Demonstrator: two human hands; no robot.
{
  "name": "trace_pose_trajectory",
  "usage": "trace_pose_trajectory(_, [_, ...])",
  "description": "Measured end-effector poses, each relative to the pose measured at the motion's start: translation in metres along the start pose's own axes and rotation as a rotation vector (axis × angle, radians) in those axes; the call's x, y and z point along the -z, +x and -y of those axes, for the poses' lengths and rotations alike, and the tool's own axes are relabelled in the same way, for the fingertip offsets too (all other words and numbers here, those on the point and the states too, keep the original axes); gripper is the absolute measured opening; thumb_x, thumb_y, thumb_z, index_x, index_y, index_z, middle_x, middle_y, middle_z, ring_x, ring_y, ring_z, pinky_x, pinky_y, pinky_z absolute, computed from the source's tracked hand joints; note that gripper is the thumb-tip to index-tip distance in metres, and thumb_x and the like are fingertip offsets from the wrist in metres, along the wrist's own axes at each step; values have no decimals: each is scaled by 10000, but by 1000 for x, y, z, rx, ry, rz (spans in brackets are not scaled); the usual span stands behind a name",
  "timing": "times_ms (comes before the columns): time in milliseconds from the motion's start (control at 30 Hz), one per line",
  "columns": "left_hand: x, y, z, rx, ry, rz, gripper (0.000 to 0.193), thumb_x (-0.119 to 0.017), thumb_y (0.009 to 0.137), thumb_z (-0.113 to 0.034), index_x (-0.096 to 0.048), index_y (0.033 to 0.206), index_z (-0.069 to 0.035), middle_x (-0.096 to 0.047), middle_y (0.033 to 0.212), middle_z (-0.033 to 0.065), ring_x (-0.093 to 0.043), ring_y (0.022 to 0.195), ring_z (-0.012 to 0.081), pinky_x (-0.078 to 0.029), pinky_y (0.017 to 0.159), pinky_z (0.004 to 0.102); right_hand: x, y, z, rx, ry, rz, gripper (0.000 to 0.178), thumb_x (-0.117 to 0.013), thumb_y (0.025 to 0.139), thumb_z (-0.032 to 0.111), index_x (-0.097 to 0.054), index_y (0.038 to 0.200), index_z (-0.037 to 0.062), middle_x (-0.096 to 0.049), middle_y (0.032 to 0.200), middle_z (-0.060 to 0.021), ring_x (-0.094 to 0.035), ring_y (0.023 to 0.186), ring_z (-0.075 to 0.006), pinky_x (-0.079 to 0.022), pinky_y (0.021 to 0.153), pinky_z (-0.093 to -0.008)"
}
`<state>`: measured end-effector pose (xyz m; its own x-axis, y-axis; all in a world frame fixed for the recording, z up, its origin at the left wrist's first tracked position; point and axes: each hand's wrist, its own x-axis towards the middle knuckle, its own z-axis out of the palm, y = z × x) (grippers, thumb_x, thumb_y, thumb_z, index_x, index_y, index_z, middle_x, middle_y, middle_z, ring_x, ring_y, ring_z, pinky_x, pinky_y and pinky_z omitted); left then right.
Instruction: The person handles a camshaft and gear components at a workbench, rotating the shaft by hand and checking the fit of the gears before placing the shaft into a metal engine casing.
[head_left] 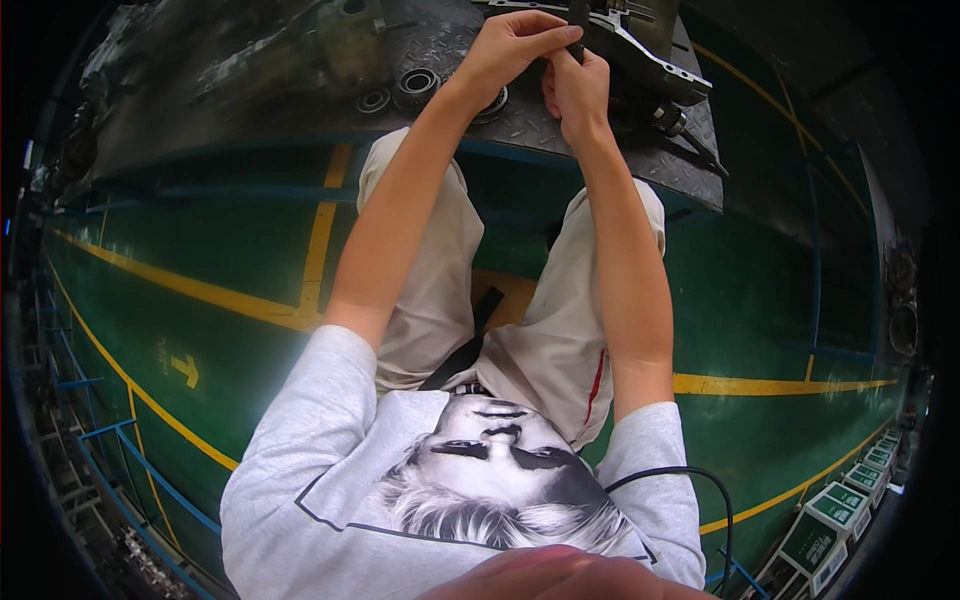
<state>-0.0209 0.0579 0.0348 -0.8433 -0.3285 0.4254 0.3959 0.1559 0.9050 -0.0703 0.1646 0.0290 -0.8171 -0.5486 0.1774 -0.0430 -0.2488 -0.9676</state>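
Note:
My left hand (518,42) and my right hand (579,88) meet over the far edge of the metal workbench (540,140). Between them a dark, narrow bar-like piece (577,18) stands up, its kind not clear. The right fingers are closed in a fist round its lower end, while the left thumb and fingers pinch it just above. Just left of my hands sit bearing rings: a larger one (417,84), a smaller ring (373,99), and another ring (493,106) partly hidden by my left wrist. Beside my right hand lies a light metal housing (655,65).
A dark toothed shaft (680,128) lies near the bench's right corner. Large, blurred metal castings (300,60) fill the left side. Below is a green floor with yellow lines (200,290). White-and-green boxes (820,530) stand at the lower right, and blue rails (105,430) at the left.

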Motion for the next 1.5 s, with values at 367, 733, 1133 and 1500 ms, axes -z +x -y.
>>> trace_pose_trajectory(367, [1, 3, 8, -74, -27, -40, 277, -665, 878, -259, -676, 1058, -49, -671, 960, 43, -615, 911, 117, -459, 843, 210, 0, 4, -10, 72, -29, -6, 218, -630, 838, 199, -635, 736, 6, -501, 530, 8, -426, 391, -57, -287, 375, -210])
trace_pose_trajectory(733, [8, 13, 2, 92, -476, -43, 270, -573, 929, -177, -615, 1117, 12, -667, 997, 63, -626, 894, 124, -491, 786, 239, -6, -4, 5, -150, 180, 131, 185, -589, 850, 167, -522, 711, 66, -341, 505, 45, -305, 368, -63, -198, 342, -234])
trace_pose_trajectory(1133, [3, 7, 0, 110, -289, -123, 311, -524, 956, -267, -624, 1093, -6, -669, 935, 55, -627, 799, 138, -492, 742, 242, -4, -5, 1, -146, 151, 113, 267, -574, 860, 183, -431, 651, 97, -338, 495, 40, -293, 361, -68, -191, 346, -232])
trace_pose_trajectory(1500, [9, 5, 9, 16, -111, -66, 276, -668, 876, -232, -691, 1088, -58, -685, 1009, 51, -624, 933, 127, -461, 833, 211, -1, -1, -6, -85, 11, 87, 174, -588, 858, 177, -576, 789, 18, -405, 523, 31, -336, 371, -57, -235, 338, -223])
